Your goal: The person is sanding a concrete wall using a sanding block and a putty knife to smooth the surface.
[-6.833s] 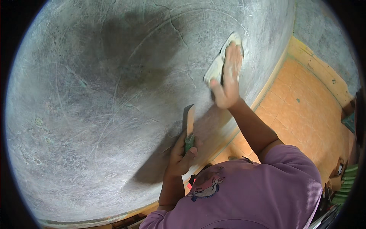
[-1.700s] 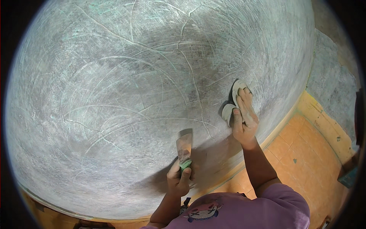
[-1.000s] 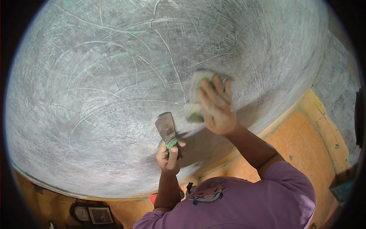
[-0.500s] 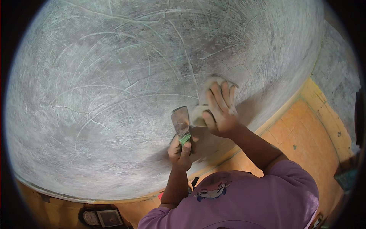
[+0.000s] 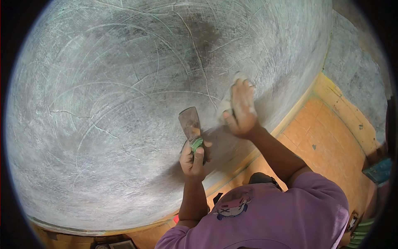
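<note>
A putty knife (image 5: 190, 124) with a wide metal blade and a green handle is held upright in my left hand (image 5: 193, 161), blade away from me. My left fingers wrap round its handle, in front of the grey wall (image 5: 116, 70). Against that wall, my right hand (image 5: 243, 110) lies over a whitish rag (image 5: 225, 104), fingers extended and thumb apart. The rag shows along the left edge of the hand and beyond its fingertips; the rest is under the palm. It is slightly blurred. Curved scratches and thin raised cracks cross the wall.
Orange floor tiles (image 5: 304, 128) run along the wall's foot, with a yellowish border (image 5: 344, 108) at right. A blue-green object (image 5: 376, 170) stands at the right edge. A framed item (image 5: 122, 245) shows at the lower left, partly cut off.
The view has shifted a little. My right hand is turned more upright on the wall, and less of the rag shows. My left hand still holds the putty knife.
</note>
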Motion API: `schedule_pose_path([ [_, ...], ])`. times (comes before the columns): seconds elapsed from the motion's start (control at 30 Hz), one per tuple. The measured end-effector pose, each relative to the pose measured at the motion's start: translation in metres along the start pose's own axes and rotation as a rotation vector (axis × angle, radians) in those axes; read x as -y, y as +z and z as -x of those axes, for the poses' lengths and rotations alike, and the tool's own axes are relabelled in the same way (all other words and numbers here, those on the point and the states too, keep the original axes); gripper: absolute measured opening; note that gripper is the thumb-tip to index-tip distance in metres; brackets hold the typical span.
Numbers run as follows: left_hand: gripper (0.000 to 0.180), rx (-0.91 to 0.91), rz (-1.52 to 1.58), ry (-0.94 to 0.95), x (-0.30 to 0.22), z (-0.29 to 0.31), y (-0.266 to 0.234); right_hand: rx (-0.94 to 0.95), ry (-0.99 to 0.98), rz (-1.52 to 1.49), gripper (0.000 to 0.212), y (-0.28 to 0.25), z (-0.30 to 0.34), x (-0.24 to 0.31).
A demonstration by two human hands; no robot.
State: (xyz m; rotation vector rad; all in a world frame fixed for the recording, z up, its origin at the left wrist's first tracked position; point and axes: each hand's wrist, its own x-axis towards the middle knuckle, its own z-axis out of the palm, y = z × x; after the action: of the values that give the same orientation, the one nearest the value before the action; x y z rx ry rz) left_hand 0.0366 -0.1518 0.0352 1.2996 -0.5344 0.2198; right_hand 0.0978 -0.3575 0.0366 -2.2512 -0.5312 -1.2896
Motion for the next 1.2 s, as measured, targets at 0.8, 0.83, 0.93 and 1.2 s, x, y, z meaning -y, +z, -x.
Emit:
schedule_pose_path([
  [0.8, 0.032, -0.171, -0.053, 0.116, 0.031, -0.026, 0.094, 0.001, -0.063, -0.145, 0.077, -0.036, -0.022, -0.080],
  [0.83, 0.036, -0.089, -0.059, 0.105, 0.036, -0.026, 0.089, 0.004, -0.051, -0.121, 0.078, -0.032, -0.007, -0.095],
  [0.93, 0.044, 0.006, -0.100, 0.108, 0.045, -0.029, 0.089, -0.047, 0.045, -0.078, 0.078, -0.041, -0.011, -0.128],
  [1.2, 0.042, -0.065, -0.044, 0.096, 0.050, -0.035, 0.109, -0.042, -0.077, -0.177, 0.073, -0.059, -0.041, -0.090],
])
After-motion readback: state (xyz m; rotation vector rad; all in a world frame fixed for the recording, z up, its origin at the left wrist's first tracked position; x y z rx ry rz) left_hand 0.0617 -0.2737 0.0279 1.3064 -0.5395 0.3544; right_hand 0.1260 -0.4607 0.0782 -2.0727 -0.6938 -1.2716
